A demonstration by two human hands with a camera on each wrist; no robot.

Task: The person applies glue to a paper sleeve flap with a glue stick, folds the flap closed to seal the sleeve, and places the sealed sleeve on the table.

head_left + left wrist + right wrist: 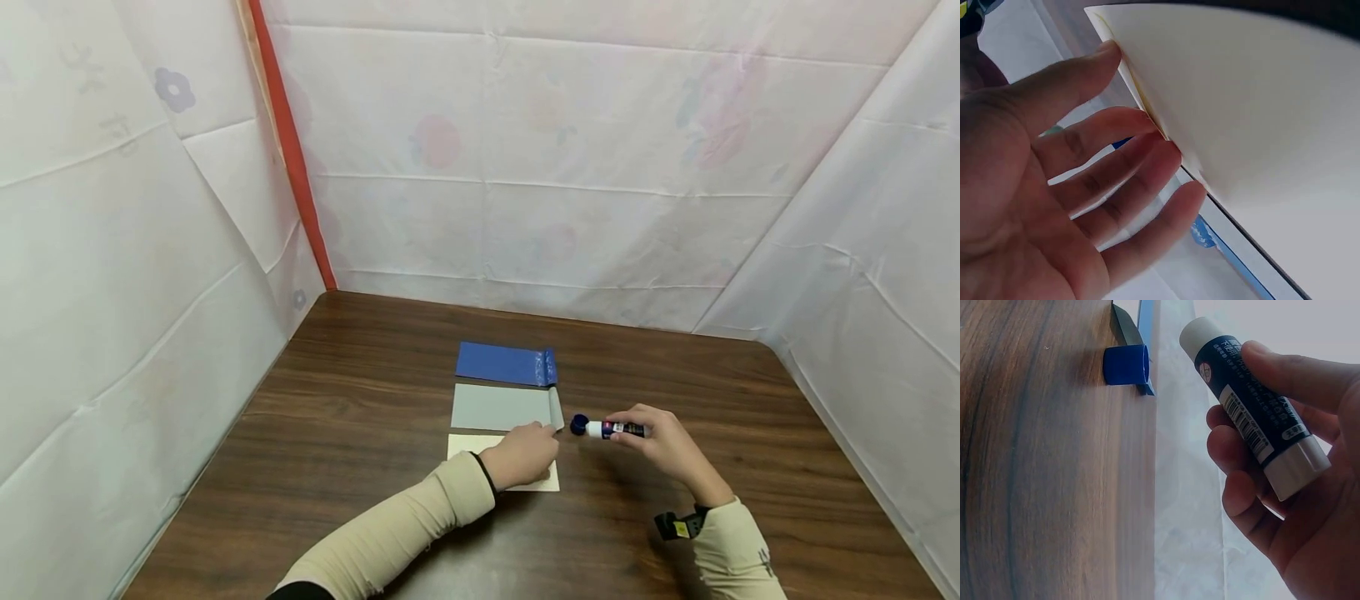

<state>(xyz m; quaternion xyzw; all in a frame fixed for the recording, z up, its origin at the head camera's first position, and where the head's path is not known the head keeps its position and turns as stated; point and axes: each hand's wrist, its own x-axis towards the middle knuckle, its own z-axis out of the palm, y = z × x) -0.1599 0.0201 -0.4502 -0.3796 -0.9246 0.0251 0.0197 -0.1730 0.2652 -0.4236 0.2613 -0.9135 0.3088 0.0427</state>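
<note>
A cream sheet of paper (1254, 106) lies nearest to me, partly covered by my left hand (521, 456). In the left wrist view that hand's thumb and fingertips touch along the paper's edge, its fingers only lightly bent. My right hand (660, 442) grips a glue stick (1247, 400) with a dark blue label and white ends, between thumb and fingers. Its white tip points left, close to a blue cap (1125, 365) standing on the table. Beyond the cream sheet lie a grey sheet (498, 407) and a blue sheet (495, 363), each with its right end folded.
Whitish smears mark the blue sheet's folded end (546, 367). The brown wood-grain table (337, 417) is bordered by white sheeting (570, 150) at the back and both sides. A red strip (292, 150) runs down the back left corner.
</note>
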